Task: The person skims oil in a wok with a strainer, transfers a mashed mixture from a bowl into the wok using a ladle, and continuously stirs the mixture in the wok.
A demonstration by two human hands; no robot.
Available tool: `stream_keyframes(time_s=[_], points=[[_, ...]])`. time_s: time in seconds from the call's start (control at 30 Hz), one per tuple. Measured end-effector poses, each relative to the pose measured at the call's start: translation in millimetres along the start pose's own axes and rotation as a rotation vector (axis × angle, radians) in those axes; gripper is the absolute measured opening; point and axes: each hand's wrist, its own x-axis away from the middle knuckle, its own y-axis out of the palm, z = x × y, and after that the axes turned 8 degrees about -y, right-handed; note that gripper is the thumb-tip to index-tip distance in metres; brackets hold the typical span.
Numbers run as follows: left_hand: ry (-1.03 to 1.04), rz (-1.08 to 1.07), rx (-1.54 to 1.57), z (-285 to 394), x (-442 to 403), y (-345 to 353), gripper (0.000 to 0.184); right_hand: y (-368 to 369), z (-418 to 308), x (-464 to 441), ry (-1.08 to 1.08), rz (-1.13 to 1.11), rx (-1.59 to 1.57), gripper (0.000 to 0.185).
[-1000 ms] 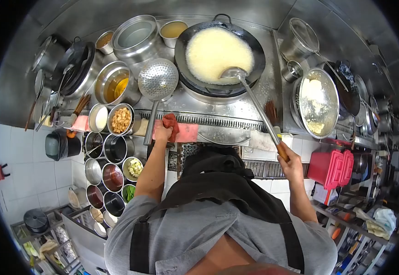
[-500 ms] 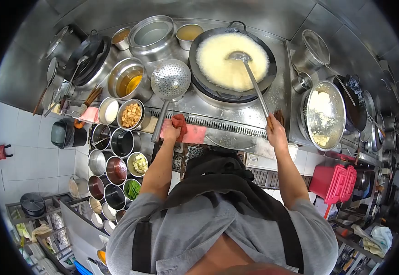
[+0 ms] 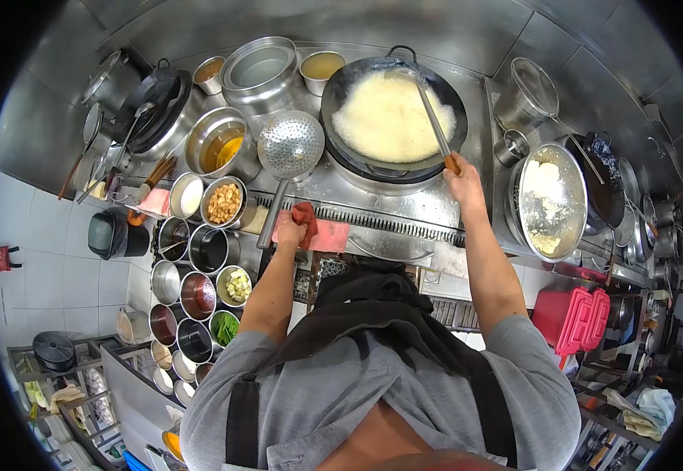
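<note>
My right hand (image 3: pixel 465 185) is closed around the wooden handle of a long metal ladle (image 3: pixel 433 118). The ladle's bowl reaches the far side of a large black wok (image 3: pixel 457 129) and is partly hidden in pale yellow, foaming liquid (image 3: pixel 392 122). My left hand (image 3: pixel 290 230) grips a dark red cloth (image 3: pixel 304 216) at the counter's front edge, its fingers partly hidden. A pink cloth (image 3: pixel 332 235) lies flat beside it. Close by that hand runs the handle of a perforated skimmer (image 3: pixel 292 147), which rests on the steel stove top.
On the left stand a pot of amber liquid (image 3: pixel 222 147), a container of brown chunks (image 3: pixel 224 203) and several ingredient tins. To the right, a large strainer bowl (image 3: pixel 575 200) holds pale food. A pink lidded bin (image 3: pixel 567 320) is below it.
My right hand has moved forward and slightly left, pushing the ladle's bowl to the wok's far side. The foam has shifted. My left hand stays on the cloth.
</note>
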Motion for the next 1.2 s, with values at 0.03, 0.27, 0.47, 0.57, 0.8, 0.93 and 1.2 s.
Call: stream_keyframes(time_s=[0.03,0.27,0.47,0.57,0.8,0.93,1.2], points=[[0.011,0.012,0.039,3.0,3.6,-3.7,0.062,-4.5,-1.2,1.2,-0.007,0.002,-0.002,0.052],[-0.031,-0.054,0.02,8.5,11.6,-9.0,0.066,-72.8,-18.6,89.6,0.051,-0.029,-0.002,0.051],[-0.007,0.007,-0.089,-1.3,-4.2,3.7,0.066,-125.9,-50.7,166.0,0.251,-0.234,-0.056,0.049],[-0.074,-0.053,-0.104,6.7,1.0,-5.1,0.068,-118.2,-32.1,185.9,0.109,-0.229,-0.077,0.048],[-0.047,-0.026,-0.09,2.9,-0.6,-2.9,0.069,-60.9,-18.6,163.9,-0.061,-0.177,0.056,0.048],[-0.031,-0.013,-0.065,-0.1,-4.5,3.1,0.068,-25.3,-2.1,137.1,-0.169,-0.136,0.122,0.048],[-0.037,-0.03,-0.058,-4.9,-10.5,7.5,0.069,13.0,3.9,74.1,-0.151,-0.181,0.199,0.05]])
